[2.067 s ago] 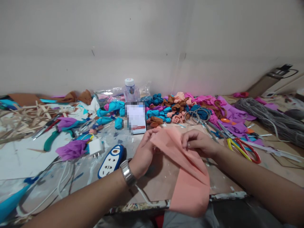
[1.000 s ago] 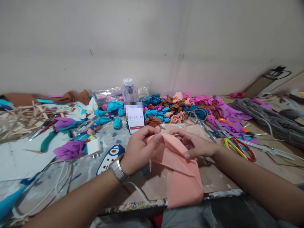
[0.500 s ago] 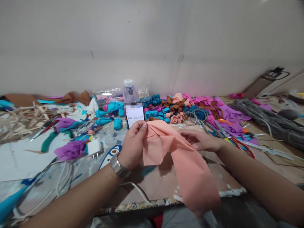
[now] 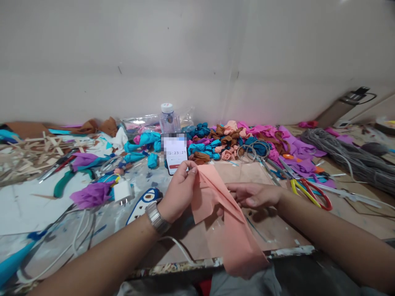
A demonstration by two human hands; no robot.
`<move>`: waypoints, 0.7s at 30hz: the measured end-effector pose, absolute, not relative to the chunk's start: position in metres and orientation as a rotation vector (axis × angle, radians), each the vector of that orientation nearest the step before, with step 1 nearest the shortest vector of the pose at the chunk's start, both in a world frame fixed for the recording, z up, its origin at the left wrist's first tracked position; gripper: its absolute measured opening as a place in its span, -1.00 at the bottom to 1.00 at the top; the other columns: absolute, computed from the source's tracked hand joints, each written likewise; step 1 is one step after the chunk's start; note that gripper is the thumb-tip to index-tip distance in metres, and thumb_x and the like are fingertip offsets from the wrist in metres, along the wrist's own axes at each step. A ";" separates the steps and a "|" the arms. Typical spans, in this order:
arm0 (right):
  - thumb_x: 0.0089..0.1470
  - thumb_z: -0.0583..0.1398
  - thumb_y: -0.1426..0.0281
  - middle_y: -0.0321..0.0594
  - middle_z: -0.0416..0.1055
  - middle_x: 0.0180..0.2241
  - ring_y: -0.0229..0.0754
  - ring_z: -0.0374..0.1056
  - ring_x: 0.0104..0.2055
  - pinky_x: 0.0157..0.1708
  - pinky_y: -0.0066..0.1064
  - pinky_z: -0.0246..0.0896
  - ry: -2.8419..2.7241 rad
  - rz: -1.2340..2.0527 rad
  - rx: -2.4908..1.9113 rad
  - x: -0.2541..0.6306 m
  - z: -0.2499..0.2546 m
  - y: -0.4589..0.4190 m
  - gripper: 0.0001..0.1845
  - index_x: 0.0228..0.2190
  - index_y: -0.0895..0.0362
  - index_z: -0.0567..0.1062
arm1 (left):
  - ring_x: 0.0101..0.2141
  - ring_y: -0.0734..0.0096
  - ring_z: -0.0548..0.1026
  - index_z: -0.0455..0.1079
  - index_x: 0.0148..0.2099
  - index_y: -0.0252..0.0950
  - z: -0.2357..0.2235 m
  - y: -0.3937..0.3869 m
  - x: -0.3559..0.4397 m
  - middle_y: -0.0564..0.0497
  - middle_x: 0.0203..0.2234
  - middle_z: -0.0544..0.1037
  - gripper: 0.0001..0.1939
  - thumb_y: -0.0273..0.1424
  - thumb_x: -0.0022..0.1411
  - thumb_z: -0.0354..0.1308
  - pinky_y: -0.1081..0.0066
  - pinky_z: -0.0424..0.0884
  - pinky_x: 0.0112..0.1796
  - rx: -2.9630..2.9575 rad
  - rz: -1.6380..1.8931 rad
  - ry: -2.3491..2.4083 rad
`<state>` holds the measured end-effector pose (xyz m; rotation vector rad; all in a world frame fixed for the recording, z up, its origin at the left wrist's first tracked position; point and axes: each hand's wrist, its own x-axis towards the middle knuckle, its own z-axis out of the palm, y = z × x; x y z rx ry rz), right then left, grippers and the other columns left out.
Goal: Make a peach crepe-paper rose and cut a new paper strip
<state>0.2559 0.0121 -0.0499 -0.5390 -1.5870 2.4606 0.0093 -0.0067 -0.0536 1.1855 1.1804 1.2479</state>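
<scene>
A long strip of peach crepe paper (image 4: 239, 230) hangs in loose folds, its lower end past the table's front edge. My left hand (image 4: 182, 187) pinches the gathered top end between thumb and fingers. To the right of the strip, my right hand (image 4: 256, 195) has its fingers stretched out and touching the paper, with some fingertips hidden behind it. Its thumb stands off the sheet. A phone (image 4: 176, 156) showing a running timer leans upright just beyond my left hand.
Crumpled paper flowers (image 4: 226, 146) in teal, brown, peach and pink pile up along the wall. Red and yellow-handled scissors (image 4: 311, 193) lie at right, near grey cord (image 4: 348, 160). A power strip (image 4: 143, 203), a white charger (image 4: 122, 191) and green-handled pliers (image 4: 63, 183) are at left.
My left hand has moved slightly right and down with the paper's top end. My right hand has lowered a little, and the hanging strip has swung left. More of the phone shows.
</scene>
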 end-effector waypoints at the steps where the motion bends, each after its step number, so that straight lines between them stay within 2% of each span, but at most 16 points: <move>1: -0.07 0.41 0.06 -0.02 0.53 -0.04 -0.06 0.47 0.01 0.09 -0.24 0.27 -1.528 2.475 -0.533 0.256 -0.052 0.012 -0.08 0.23 0.14 0.28 | -0.40 0.44 0.38 0.31 -0.18 -0.22 -0.053 -0.007 0.009 0.09 -0.41 0.46 -0.82 -0.22 0.35 0.10 0.48 0.32 -0.33 1.235 1.231 1.190; 3: -0.08 0.41 0.10 -0.08 0.56 -0.13 -0.11 0.51 -0.11 -0.02 -0.30 0.31 -1.402 2.478 -0.528 0.257 -0.057 0.013 -0.07 0.24 0.13 0.26 | -0.37 0.43 0.41 0.32 -0.10 -0.21 -0.052 -0.007 0.009 0.05 -0.33 0.50 -0.82 -0.23 0.37 0.08 0.46 0.33 -0.30 1.316 1.193 1.176; 6: -0.13 0.41 0.08 -0.19 0.58 -0.31 -0.16 0.50 -0.33 -0.24 -0.40 0.34 -1.242 2.406 -0.542 0.259 -0.055 0.015 0.06 0.30 0.12 0.17 | -0.30 0.38 0.47 0.29 0.05 -0.20 -0.050 -0.008 0.009 -0.03 -0.20 0.55 -0.74 -0.22 0.39 0.06 0.41 0.36 -0.23 1.356 1.140 1.112; 8: -0.16 0.39 0.05 -0.24 0.57 -0.36 -0.18 0.47 -0.40 -0.33 -0.43 0.32 -1.165 2.299 -0.571 0.260 -0.049 0.015 0.11 0.33 0.08 0.11 | -0.23 0.33 0.51 0.25 0.12 -0.21 -0.050 -0.009 0.009 -0.08 -0.15 0.56 -0.68 -0.22 0.40 0.05 0.37 0.39 -0.18 1.349 1.119 1.067; 10: -0.10 0.33 -0.01 -0.20 0.59 -0.25 -0.13 0.48 -0.33 -0.31 -0.38 0.34 -1.125 2.157 -0.606 0.261 -0.041 0.016 0.06 0.34 0.01 0.11 | -0.17 0.28 0.52 0.23 0.15 -0.23 -0.051 -0.009 0.008 -0.12 -0.11 0.55 -0.64 -0.22 0.40 0.05 0.34 0.40 -0.14 1.358 1.109 1.036; 13: 0.07 0.11 -0.15 -0.16 0.53 -0.03 -0.13 0.47 -0.25 -0.27 -0.33 0.37 -1.077 1.976 -0.611 0.265 -0.033 0.021 -0.14 0.30 -0.07 0.17 | -0.09 0.26 0.52 0.25 0.18 -0.24 -0.054 -0.009 0.008 -0.14 -0.04 0.53 -0.62 -0.24 0.39 0.05 0.32 0.41 -0.08 1.388 1.095 1.004; 15: 0.14 -0.03 -0.23 -0.19 0.50 -0.01 -0.23 0.42 -0.36 -0.41 -0.42 0.34 -1.021 1.874 -0.620 0.271 -0.035 0.028 -0.21 0.25 -0.09 0.25 | -0.11 0.28 0.54 0.26 0.19 -0.24 -0.055 -0.010 0.009 -0.13 -0.03 0.54 -0.62 -0.29 0.37 0.06 0.33 0.43 -0.10 1.372 1.060 0.989; 17: 0.16 -0.08 -0.25 -0.22 0.47 0.04 -0.33 0.30 -0.49 -0.58 -0.51 0.22 -0.957 1.778 -0.671 0.277 -0.040 0.037 -0.24 0.17 -0.09 0.35 | -0.20 0.31 0.56 0.26 0.20 -0.24 -0.053 -0.012 0.012 -0.12 -0.08 0.57 -0.58 -0.35 0.32 0.11 0.36 0.44 -0.18 1.317 0.994 0.975; 20: 0.22 0.10 0.08 -0.33 0.40 0.17 -0.36 0.31 -0.44 -0.60 -0.58 0.19 -0.884 1.682 -0.777 0.279 -0.046 0.044 -0.61 0.03 -0.13 0.46 | -0.28 0.27 0.57 0.29 0.21 -0.28 -0.045 -0.018 0.018 -0.13 -0.17 0.60 -0.40 -0.41 0.12 0.31 0.36 0.45 -0.28 1.241 0.918 0.881; 21: 0.21 0.12 0.16 -0.34 0.33 0.24 -0.36 0.36 -0.34 -0.53 -0.58 0.25 -0.888 1.687 -0.780 0.278 -0.047 0.044 -0.62 0.04 -0.12 0.46 | -0.28 0.23 0.57 0.32 0.19 -0.29 -0.043 -0.020 0.021 -0.15 -0.18 0.60 -0.32 -0.43 0.01 0.40 0.34 0.46 -0.27 1.238 0.907 0.815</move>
